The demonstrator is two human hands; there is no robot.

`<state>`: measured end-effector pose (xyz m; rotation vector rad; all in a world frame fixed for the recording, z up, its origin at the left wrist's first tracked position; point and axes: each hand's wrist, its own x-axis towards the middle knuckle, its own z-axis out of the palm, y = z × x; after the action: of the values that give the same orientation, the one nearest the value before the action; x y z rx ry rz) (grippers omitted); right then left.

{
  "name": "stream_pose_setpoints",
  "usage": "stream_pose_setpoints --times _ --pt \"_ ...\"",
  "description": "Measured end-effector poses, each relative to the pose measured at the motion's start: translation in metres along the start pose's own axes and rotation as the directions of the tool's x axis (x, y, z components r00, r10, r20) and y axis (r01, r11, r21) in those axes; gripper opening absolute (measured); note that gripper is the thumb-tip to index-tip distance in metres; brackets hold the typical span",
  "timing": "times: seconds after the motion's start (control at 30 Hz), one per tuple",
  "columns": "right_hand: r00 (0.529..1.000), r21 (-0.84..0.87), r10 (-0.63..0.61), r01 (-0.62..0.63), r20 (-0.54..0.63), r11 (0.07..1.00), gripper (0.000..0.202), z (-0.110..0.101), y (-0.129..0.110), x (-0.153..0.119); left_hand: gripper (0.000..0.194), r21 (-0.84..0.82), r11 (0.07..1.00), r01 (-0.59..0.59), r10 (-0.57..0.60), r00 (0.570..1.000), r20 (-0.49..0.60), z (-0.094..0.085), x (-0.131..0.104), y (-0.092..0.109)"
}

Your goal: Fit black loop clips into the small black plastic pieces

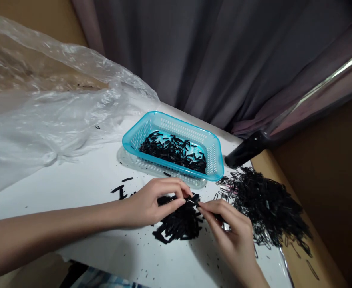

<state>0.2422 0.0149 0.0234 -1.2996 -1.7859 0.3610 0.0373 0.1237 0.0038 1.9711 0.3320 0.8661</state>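
Currently, I am observing the left hand (pixel 153 200) and right hand (pixel 232 224) working with fingers pinched around a small black piece (pixel 195 201), directly over the black pile (pixel 180 226) on the desk (pixel 88 180). Its long axis is running roughly left to right, apparently dipping rightward; I am not distinguishing its ends.

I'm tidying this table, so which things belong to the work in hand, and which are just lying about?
Apparently in use:
left hand and right hand, close together
pile of black pieces beneath them
blue basket holding similar pieces
heap of black loops, probably

Apparently lying about:
clear plastic bag
black handle, purpose unclear
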Motion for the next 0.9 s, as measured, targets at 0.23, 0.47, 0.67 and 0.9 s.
stream_pose_setpoints --times 0.23,0.47,0.67,0.9 --pt "0.996 0.081 0.078 -0.081 0.044 0.993 0.016 0.000 0.000 -0.001 0.018 -0.012 0.999 -0.034 0.034 0.999 -0.038 0.003 -0.001 0.003" --pt "0.992 0.131 0.118 -0.124 0.051 0.984 0.012 0.000 0.000 0.000 0.018 -0.020 0.998 -0.062 0.062 0.997 -0.039 0.004 -0.001 0.004" --pt "0.976 0.289 0.094 -0.150 0.198 0.945 0.019 0.008 -0.013 -0.009 0.022 0.014 0.989 0.145 -0.143 0.987 -0.068 0.000 0.005 -0.002" --pt "0.998 0.026 0.050 -0.049 -0.045 0.998 0.022 0.000 -0.001 -0.002 0.022 -0.046 0.990 0.132 -0.134 0.990 -0.042 0.000 0.002 -0.002"
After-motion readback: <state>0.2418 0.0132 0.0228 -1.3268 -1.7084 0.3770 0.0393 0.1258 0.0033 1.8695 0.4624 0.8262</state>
